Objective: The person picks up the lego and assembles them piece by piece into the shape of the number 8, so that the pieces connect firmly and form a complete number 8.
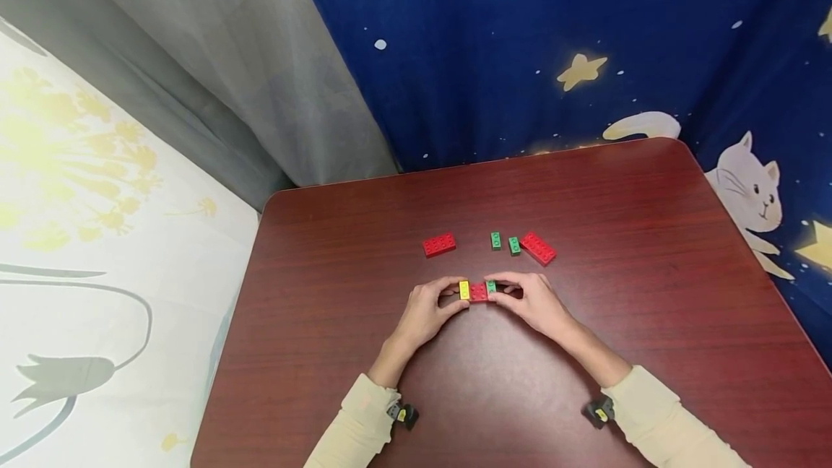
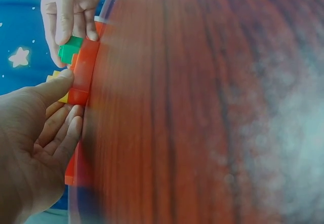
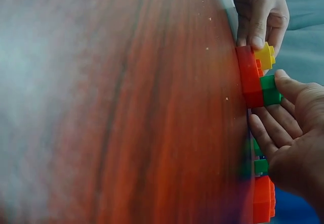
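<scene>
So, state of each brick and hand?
Left hand: pinching yellow brick
Right hand: pinching near green brick
Near red brick: beneath both bricks
Yellow brick: studs up, on red's left end
Near green brick: studs up, on red's right end
Left red brick: loose, studs up
Right red brick: loose, studs up
Far green bricks: loose, studs up

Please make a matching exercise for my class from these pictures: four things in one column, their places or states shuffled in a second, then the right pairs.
Column one
1. Yellow brick
2. Middle red brick
3. Right hand
4. Rightmost red brick

Column two
A. Lies slanted beside a loose green brick
B. On top, pinched by the left hand
C. Underneath two smaller bricks
D. Pinches a held green brick

Pairs: 1-B, 2-C, 3-D, 4-A
</scene>
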Demonstrator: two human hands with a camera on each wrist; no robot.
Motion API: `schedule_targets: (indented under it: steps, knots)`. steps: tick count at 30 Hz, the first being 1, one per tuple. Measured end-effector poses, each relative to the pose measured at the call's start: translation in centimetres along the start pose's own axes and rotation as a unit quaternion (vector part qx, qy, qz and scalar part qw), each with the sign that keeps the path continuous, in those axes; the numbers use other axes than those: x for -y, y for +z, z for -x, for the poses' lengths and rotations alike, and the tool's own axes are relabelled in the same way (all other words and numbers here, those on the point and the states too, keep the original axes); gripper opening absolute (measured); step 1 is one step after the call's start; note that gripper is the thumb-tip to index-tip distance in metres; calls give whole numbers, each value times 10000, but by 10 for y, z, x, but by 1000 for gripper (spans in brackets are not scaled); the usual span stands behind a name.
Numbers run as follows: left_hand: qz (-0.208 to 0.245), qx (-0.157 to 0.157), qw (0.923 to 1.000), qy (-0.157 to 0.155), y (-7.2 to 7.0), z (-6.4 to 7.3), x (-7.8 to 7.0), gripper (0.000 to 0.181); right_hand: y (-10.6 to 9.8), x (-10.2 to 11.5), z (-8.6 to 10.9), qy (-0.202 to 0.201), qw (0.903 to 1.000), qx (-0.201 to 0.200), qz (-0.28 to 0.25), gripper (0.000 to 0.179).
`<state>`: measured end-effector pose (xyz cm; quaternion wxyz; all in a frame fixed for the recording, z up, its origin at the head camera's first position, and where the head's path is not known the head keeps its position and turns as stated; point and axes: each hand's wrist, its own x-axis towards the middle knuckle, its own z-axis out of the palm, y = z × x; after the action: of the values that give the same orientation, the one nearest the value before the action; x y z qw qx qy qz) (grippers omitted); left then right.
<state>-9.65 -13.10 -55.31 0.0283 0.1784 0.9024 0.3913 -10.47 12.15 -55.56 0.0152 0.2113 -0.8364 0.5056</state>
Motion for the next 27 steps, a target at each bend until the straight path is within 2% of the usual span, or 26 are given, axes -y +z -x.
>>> schedule_targets:
  steps: [6,11,17,23,27]
  knots:
    - [-5,-5,10000,41,-1,0,-1,43,2,-7,-1,142,9987,156,-462,34]
    - [36,153,9999,39,-4,-2,-1,44,2,-13,-1,381,9963,241,-732,35]
    - [264,322,9990,133,-9,-4,0,44,2,-17,-1,434,9943,313,-924,36]
    - [552,250,9974,401,-14,-7,1,42,2,-16,0,440,9939,320,-955,37]
    - [538,145,9977,382,-18,-9,2,42,2,-15,0,522,9934,326,-964,37]
